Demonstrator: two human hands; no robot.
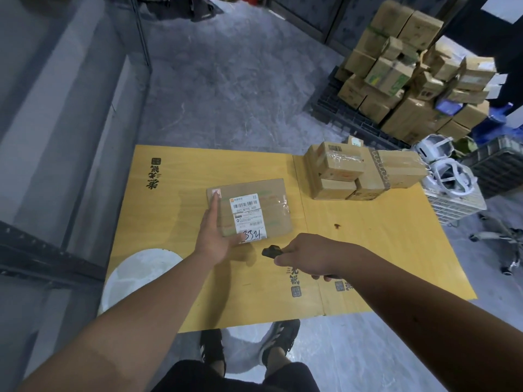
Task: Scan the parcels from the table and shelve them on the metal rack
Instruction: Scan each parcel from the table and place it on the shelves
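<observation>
Here the tabletop is covered in flattened yellow cardboard printed with dark characters, and it stands on a grey concrete floor. A grey metal rack runs along the left side. Far right, cartons are piled on a dark pallet, with white plastic baskets just off the tabletop's right edge.

A flat brown parcel lies near the middle of the tabletop, label face up. Its white shipping label has its long axis running away from the person, barcode at the far end and handwritten digits at the near end. A cluster of small taped boxes sits at the far right of the tabletop, well apart from the parcel.

The left hand reaches forward with fingers straight and together, lying along the parcel's left edge, thumb at the near edge by the label. The right hand is curled round a black handheld scanner, whose nose points left toward the parcel's near edge.
</observation>
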